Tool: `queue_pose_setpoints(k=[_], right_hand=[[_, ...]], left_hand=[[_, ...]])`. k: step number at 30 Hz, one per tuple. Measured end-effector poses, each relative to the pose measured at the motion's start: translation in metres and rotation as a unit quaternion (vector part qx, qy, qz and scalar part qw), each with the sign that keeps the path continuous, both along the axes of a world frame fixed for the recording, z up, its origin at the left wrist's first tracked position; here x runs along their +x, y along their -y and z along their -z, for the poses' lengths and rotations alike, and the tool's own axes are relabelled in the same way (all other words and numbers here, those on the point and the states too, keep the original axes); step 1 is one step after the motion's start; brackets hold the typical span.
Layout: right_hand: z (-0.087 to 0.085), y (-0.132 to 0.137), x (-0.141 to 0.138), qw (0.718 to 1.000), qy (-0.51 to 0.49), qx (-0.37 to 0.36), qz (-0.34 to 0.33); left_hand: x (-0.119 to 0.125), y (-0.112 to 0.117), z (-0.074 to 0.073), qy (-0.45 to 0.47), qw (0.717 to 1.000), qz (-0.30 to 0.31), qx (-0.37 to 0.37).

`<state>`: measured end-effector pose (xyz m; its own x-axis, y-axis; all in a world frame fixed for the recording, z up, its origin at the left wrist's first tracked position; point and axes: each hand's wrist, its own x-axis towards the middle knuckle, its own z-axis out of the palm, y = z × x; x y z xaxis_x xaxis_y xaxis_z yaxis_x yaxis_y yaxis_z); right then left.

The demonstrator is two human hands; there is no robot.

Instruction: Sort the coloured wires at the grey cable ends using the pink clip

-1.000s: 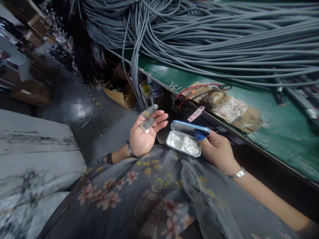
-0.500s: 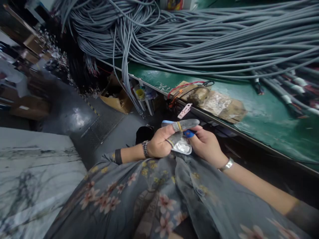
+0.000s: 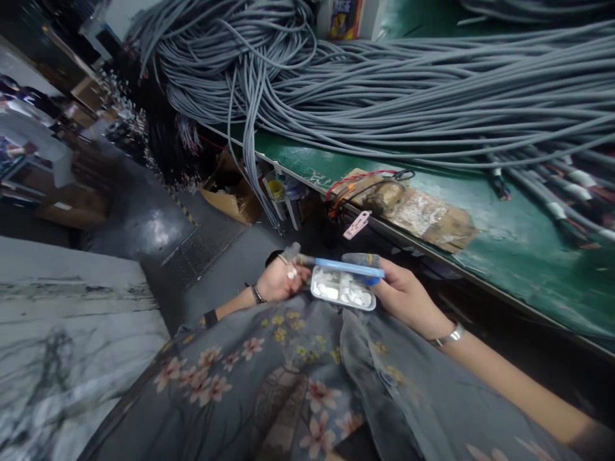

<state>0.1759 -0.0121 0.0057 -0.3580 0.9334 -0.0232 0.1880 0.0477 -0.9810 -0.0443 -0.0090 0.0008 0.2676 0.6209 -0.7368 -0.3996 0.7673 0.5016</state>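
A pill box [image 3: 368, 302] with a white two-compartment tray and a blue lid [image 3: 348, 267] stands open in front of my body. White tablets [image 3: 354, 296] lie in its compartments. My right hand [image 3: 403, 291] grips the box by its right end, thumb and fingers closed on it. My left hand [image 3: 281, 278] is beside the box's left end, palm up and cupped, with a few small white tablets [image 3: 291, 273] in the palm. Grey finger covers are on fingers of both hands, and a blue wrap shows on my right thumb, partly behind the lid.
Bundles of grey cable [image 3: 384, 102] lie along the green workbench [image 3: 528, 269]. Taped cardboard [image 3: 427, 218] with red and black wires and a pink tag [image 3: 357, 225] are at its front edge. An open carton [image 3: 235, 198] sits below; a white surface [image 3: 72, 320] is at left.
My left hand has drawn back leftward from over the box and turned palm up with tablets in it. The box and raised blue lid now show plainly in my right hand.
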Motion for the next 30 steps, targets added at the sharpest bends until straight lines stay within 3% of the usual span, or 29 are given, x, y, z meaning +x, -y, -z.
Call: queue_pose_setpoints(k=[3,7,9,12,18,24,26,27,30], right_hand=[[-0.006,0.000,0.001,0.993,-0.044,-0.088,-0.063],[-0.008,0.003,0.005,0.962,-0.138,-0.198,-0.131],[-0.006,0.004,0.006,0.956,-0.141,-0.213,-0.141],[-0.003,0.002,0.002,0.971,-0.073,-0.199,-0.112],[0.005,-0.006,-0.016,0.987,0.021,-0.146,-0.065],[0.023,-0.010,-0.020,0.995,0.012,-0.087,-0.037],[0.025,-0.010,-0.017,0.995,0.022,-0.097,-0.025],[0.024,-0.010,-0.015,0.993,0.034,-0.111,-0.027],[0.019,-0.006,-0.006,0.984,0.069,-0.154,-0.063]], left_hand=[[0.003,0.010,0.013,-0.023,0.996,0.090,-0.006],[0.001,0.018,0.014,-0.052,0.984,0.164,0.042],[-0.003,0.019,0.014,-0.038,0.980,0.178,0.081],[-0.007,0.020,0.012,-0.024,0.973,0.190,0.127],[-0.003,0.022,0.007,-0.083,0.975,0.186,0.092],[-0.008,0.013,0.024,-0.064,0.991,0.103,0.054],[-0.019,-0.003,0.029,-0.122,0.991,0.014,0.051],[-0.027,-0.013,0.030,-0.181,0.980,-0.062,0.055],[-0.052,-0.052,0.032,-0.259,0.949,-0.166,0.074]])
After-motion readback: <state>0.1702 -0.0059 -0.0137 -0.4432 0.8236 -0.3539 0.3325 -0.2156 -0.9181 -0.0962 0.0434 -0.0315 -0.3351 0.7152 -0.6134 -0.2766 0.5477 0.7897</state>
